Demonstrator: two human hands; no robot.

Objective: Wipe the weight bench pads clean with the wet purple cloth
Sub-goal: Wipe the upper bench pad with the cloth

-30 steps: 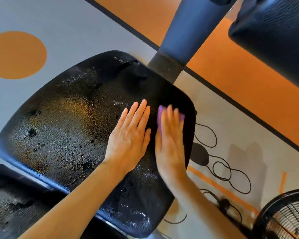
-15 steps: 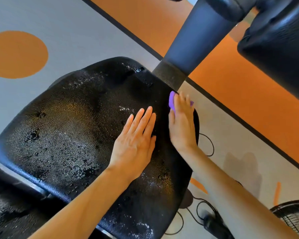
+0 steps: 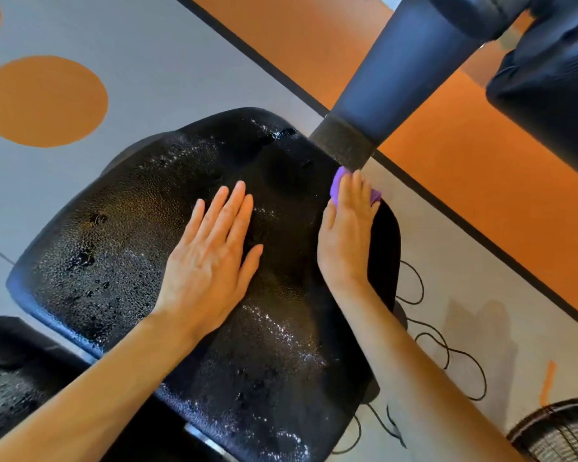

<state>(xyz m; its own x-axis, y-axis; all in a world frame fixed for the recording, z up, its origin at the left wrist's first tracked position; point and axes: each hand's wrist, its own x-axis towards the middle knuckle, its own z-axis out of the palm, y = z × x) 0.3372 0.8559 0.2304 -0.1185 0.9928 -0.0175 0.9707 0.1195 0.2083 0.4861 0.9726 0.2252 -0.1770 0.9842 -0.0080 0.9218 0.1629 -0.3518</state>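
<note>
A black textured seat pad (image 3: 114, 248), wet and speckled with droplets, fills the middle of the head view. My left hand (image 3: 211, 258) lies flat on its centre with straight fingers. My right hand (image 3: 347, 228) presses the purple cloth (image 3: 337, 185) flat against the pad's far right corner, close to the dark machine post (image 3: 394, 78). Only the cloth's edges show around my fingers. A second black pad (image 3: 4, 388) sits at the lower left.
Another black pad (image 3: 554, 81) hangs at the upper right. Black cables (image 3: 447, 355) loop on the grey floor to the right of the seat. A floor fan's grille (image 3: 561, 431) is at the bottom right. Orange floor markings (image 3: 44, 101) lie beyond.
My right hand has slid the purple cloth away from me along the pad's right side to its far corner. My left hand has stayed flat on the pad.
</note>
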